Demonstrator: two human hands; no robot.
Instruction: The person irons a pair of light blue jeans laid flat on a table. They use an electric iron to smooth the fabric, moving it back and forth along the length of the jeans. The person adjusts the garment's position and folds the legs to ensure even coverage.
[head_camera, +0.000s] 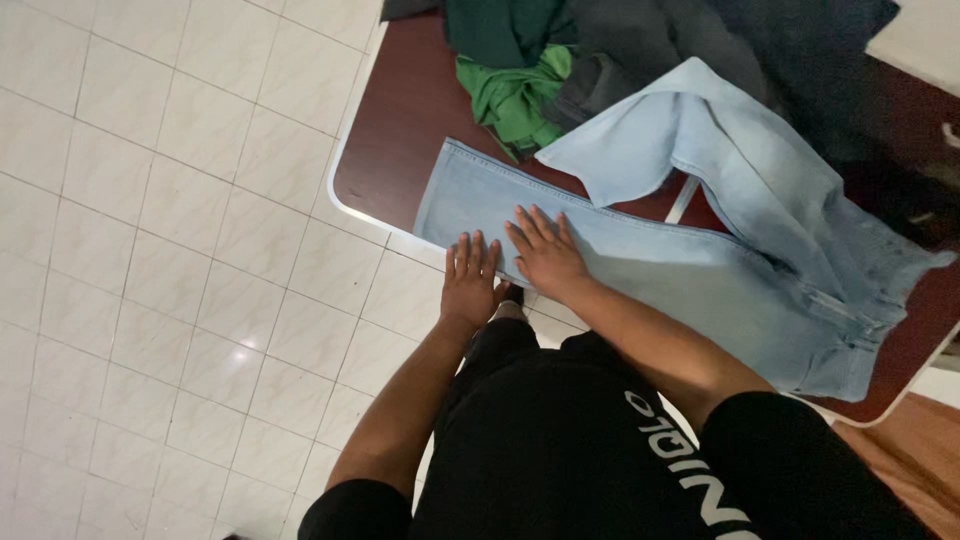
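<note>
Jeans (690, 270) lie flat under both hands.

— Where can we pass around our hands?

— Left of our left hand (472, 278) the dark table (400, 140) ends, and beyond its edge lies open tiled floor (150, 200). Past the fingertips, a bare strip of tabletop stays free up to the jeans hem.

— And what blocks us?

— Ahead of our right hand (545, 255) the upper leg of the light blue jeans (700, 270) lies folded over in a raised flap. Further ahead, a crumpled green garment (515, 95) and a heap of dark clothes (650, 40) crowd the far side. To the right of our right hand, the bunched waistband fills the table to its rim.
</note>
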